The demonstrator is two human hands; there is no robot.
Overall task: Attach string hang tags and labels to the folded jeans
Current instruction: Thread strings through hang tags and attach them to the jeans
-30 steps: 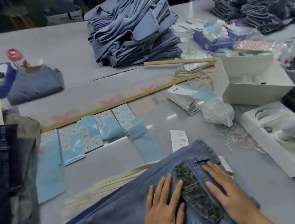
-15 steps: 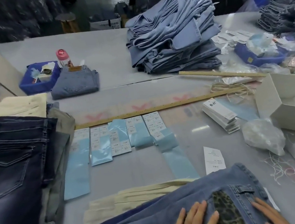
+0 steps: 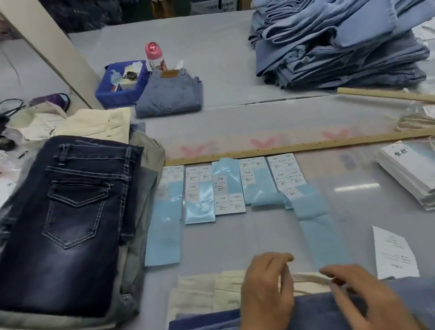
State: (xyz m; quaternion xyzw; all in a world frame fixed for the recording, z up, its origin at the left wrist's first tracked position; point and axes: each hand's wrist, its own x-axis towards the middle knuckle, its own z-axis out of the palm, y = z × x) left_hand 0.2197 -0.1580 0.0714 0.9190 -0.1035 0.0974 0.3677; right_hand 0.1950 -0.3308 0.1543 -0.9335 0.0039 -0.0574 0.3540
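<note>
jeans (image 3: pixel 298 322), folded blue denim, lie at the near edge of the surface (image 3: pixel 224 48) under both hands. left hand (image 3: pixel 266 301) rests on the fold, fingers (image 3: pixel 274 260) loosely curled, grasping nothing. right hand (image 3: pixel 364 300) reaches over the cream fabric (image 3: pixel 199 293) beside it; whether its fingers pinch that edge, i cannot tell. judged step: squaring the pair before tagging. next move likely calls for a sticker from the label strips (image 3: pixel 227 188) or a card from the hang tags (image 3: pixel 415 176) stacked well apart.
</note>
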